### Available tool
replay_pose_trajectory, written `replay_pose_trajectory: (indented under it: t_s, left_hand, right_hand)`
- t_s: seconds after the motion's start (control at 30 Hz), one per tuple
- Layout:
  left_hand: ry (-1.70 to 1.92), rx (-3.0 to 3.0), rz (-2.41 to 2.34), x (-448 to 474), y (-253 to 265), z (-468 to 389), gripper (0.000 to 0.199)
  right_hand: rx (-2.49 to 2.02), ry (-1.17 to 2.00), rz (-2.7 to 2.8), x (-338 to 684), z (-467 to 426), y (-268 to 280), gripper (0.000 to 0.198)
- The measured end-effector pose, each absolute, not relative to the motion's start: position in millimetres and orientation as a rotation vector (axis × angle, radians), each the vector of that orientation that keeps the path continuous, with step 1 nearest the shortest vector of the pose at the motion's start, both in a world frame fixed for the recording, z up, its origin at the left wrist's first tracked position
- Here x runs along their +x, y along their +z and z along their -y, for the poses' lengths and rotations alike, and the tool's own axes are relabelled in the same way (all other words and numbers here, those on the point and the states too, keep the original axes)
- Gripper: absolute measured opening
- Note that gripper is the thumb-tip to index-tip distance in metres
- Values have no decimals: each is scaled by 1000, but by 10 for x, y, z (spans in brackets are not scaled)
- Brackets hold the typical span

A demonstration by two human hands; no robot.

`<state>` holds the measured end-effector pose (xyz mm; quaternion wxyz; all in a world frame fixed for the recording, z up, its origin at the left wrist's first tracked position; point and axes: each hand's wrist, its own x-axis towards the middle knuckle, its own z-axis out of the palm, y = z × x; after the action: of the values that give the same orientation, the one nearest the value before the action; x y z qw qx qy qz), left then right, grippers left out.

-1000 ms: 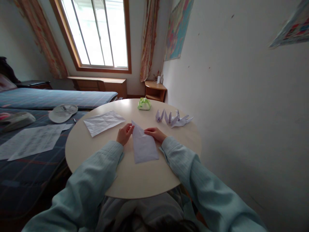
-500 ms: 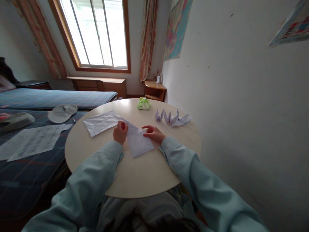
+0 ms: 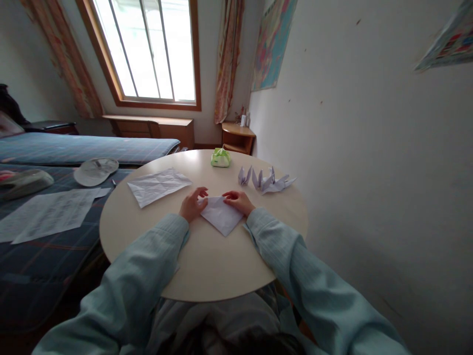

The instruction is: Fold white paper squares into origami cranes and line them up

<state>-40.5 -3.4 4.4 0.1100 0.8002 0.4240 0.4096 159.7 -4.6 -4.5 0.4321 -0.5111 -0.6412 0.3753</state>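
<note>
A folded sheet of white paper (image 3: pixel 222 217) lies on the round table in front of me, one corner pointing towards me and a straight folded edge at the far side. My left hand (image 3: pixel 193 204) is at its left corner, thumb on the paper and fingers curled above it. At the far edge, right of the middle, my right hand (image 3: pixel 239 201) pinches the paper between thumb and fingers. Part of the right side is hidden under that hand. Several folded paper cranes (image 3: pixel 264 181) stand beyond my right hand.
A creased sheet of paper (image 3: pixel 159 186) lies on the left of the pale round table (image 3: pixel 210 276). A green tissue pack (image 3: pixel 220 158) sits at the far edge. Left of the table, a bed holds printed sheets (image 3: pixel 51 214) and a cap (image 3: pixel 96 171). A wall rises on the right.
The raised flap has come down over the paper, which has turned so a corner points towards me. My left hand has moved right, away from the creased sheet, its fingers loosening from a fist.
</note>
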Motion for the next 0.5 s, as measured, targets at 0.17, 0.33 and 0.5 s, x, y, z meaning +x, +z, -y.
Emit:
replay_pose_trajectory:
  t_s: [0.17, 0.33, 0.5]
  left_hand:
    - [728, 2610, -975, -401, 15, 23, 36]
    - [653, 2633, -1070, -424, -21, -38, 40]
    - [641, 2610, -1301, -443, -40, -55, 38]
  right_hand:
    - [-1271, 908, 1618, 1597, 47, -51, 28]
    - [-1273, 933, 1553, 1588, 64, -23, 32]
    - [-1256, 974, 1487, 1573, 69, -2, 36]
